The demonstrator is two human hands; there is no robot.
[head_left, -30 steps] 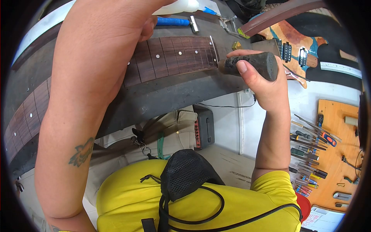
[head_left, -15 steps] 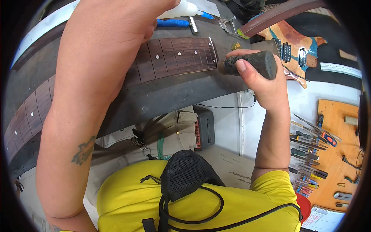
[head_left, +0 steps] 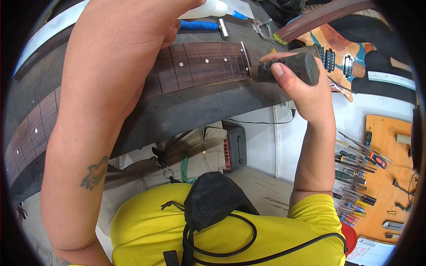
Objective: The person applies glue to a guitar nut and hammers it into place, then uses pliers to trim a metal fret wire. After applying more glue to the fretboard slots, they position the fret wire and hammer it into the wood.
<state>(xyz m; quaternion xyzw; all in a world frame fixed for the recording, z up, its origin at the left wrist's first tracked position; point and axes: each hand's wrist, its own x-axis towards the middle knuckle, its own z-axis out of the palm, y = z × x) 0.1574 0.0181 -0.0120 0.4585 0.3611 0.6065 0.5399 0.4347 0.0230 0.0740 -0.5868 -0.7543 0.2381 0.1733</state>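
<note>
My right hand [head_left: 295, 77] is wrapped around a dark, tapered cylindrical tool [head_left: 304, 70], its wide end towards my palm. The narrow, brownish end sits close to the right end of a dark wood guitar fretboard [head_left: 191, 73]; whether they touch is hard to tell. The fretboard has crosswise lines, pale dot inlays and a thin white strip near that end. My left hand [head_left: 151, 22] is over the fretboard, with its fingers mostly cut off by the top edge. Close to it is a white bottle with a blue tip [head_left: 208, 9]; I cannot see whether my fingers hold it.
A blue-handled hammer [head_left: 199, 25] lies behind the fretboard on the dark bench [head_left: 177, 113]. To the right are a wood-and-blue guitar body [head_left: 344, 48], a reddish-brown curved bar [head_left: 324, 17] and a steel ruler [head_left: 390, 80]. Several hand tools hang on a wooden board [head_left: 381, 146].
My right hand and the dark tool have shifted very slightly, with the tool's narrow end still beside the fretboard. The whole view has moved a little; my left hand stays in about the same place.
</note>
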